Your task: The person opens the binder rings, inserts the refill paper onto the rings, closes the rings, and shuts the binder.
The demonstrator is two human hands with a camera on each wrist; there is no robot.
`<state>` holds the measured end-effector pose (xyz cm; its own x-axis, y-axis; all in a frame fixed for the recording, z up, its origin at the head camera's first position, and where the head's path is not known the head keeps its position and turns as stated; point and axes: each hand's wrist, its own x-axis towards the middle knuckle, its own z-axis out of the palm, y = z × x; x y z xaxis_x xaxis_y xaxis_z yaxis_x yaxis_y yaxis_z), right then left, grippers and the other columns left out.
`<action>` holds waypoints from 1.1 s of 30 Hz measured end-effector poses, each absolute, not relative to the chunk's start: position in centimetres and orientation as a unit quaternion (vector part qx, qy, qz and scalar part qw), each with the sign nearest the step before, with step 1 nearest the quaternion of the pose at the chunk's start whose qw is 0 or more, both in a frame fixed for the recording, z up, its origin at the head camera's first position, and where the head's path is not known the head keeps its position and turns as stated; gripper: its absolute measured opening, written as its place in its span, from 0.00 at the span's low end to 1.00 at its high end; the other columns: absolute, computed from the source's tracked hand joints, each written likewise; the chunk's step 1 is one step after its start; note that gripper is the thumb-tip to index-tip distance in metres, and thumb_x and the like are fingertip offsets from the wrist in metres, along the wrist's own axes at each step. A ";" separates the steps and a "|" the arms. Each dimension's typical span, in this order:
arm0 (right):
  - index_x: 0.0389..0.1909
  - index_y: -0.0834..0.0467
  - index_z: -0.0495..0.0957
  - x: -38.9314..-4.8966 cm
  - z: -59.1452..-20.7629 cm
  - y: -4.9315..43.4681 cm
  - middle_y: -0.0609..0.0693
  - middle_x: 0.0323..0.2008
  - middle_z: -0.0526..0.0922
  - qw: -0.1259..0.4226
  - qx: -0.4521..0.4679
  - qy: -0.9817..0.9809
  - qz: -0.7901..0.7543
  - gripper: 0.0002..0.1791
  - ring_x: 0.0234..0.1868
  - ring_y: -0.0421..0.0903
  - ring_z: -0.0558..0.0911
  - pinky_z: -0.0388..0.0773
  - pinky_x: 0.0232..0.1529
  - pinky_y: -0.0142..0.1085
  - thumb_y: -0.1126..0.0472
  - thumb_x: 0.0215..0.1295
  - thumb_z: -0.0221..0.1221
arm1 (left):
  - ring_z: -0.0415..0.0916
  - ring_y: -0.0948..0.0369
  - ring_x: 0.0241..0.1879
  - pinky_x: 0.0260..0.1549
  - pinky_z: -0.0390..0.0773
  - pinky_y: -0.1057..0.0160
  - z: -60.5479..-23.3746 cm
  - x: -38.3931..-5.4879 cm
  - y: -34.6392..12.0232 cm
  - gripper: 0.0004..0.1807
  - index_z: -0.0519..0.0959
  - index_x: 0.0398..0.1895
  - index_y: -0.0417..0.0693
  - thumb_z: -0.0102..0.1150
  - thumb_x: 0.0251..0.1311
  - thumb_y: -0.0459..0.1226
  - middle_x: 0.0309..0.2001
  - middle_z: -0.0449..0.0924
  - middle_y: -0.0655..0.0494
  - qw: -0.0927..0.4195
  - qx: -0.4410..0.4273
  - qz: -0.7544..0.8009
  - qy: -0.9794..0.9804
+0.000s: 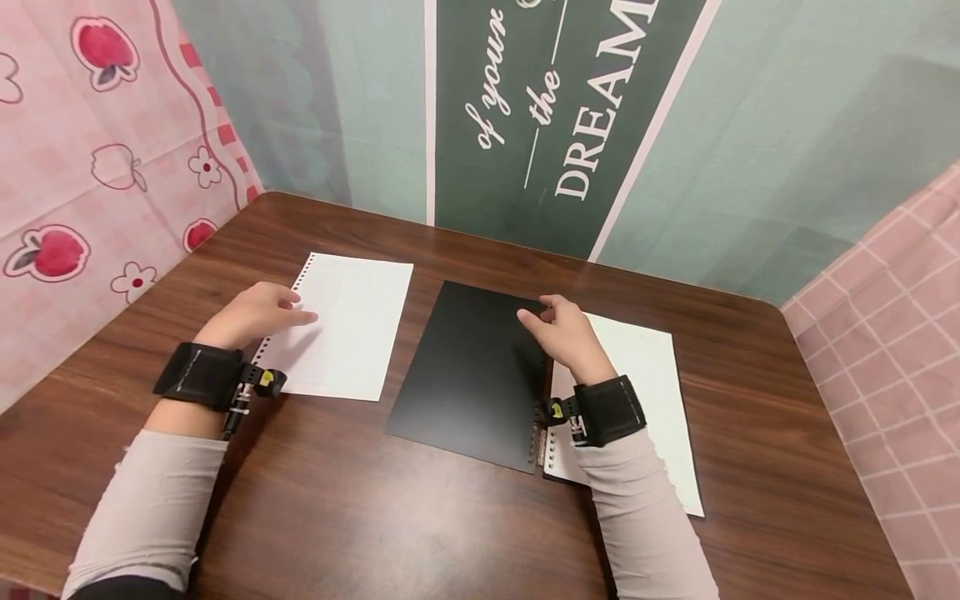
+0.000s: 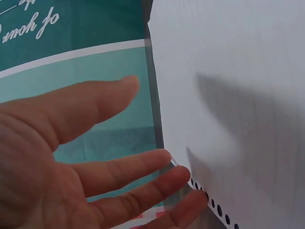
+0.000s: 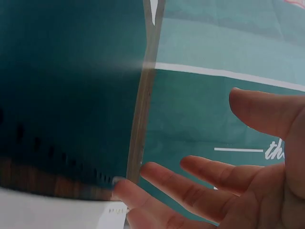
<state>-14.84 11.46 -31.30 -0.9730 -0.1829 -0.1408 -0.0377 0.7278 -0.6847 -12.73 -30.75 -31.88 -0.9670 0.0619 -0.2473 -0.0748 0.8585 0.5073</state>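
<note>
Head view, our left hand [image 1: 252, 317] hovered at the punched edge of a white sheet [image 1: 352, 325], our right hand [image 1: 567, 340] near the black cover's [image 1: 468, 375] upper right corner, both hands' fingers [image 2: 126, 167] relaxed and released, white pages [image 1: 633, 367] just beside that cover, counter [image 1: 337, 500] beneath.

Here across the tabletop [image 1: 420, 517], running left to right: the loose sheet [image 1: 352, 333], the cover [image 1: 472, 375] in the middle, the pages [image 1: 637, 358] just beside it. Left grip [image 1: 251, 317] at the sheet's left edge, right grip [image 1: 562, 333] over the cover-and-pages side, and the backdrop [image 1: 375, 108] behind everything, beyond the far edge!
</note>
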 end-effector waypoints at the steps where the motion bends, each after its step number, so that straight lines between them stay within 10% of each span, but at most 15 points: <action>1: 0.75 0.68 0.59 -14.8 -31.3 11.3 0.70 0.65 0.72 0.100 -0.060 0.924 -0.363 0.36 0.62 0.64 0.76 0.74 0.59 0.56 0.49 0.77 0.53 | 0.71 0.35 0.58 0.57 0.70 0.36 -31.9 -12.8 -30.6 0.38 0.68 0.65 0.21 0.59 0.69 0.49 0.60 0.71 0.23 0.132 -0.003 0.257 0.957; 14: 0.74 0.67 0.61 -14.6 -31.4 9.4 0.69 0.64 0.74 0.106 -0.072 0.926 -0.356 0.36 0.62 0.63 0.76 0.73 0.60 0.55 0.49 0.77 0.54 | 0.60 0.28 0.51 0.50 0.67 0.28 -32.4 -13.3 -28.7 0.38 0.71 0.59 0.26 0.70 0.59 0.49 0.53 0.65 0.24 0.154 -0.020 0.154 0.976; 33: 0.76 0.63 0.60 -14.5 -31.8 6.6 0.65 0.68 0.70 0.132 -0.084 0.913 -0.376 0.36 0.66 0.62 0.73 0.71 0.63 0.55 0.47 0.77 0.54 | 0.55 0.18 0.57 0.51 0.66 0.26 -32.5 -13.0 -28.6 0.55 0.47 0.76 0.31 0.73 0.56 0.42 0.64 0.47 0.17 0.155 -0.050 0.230 0.959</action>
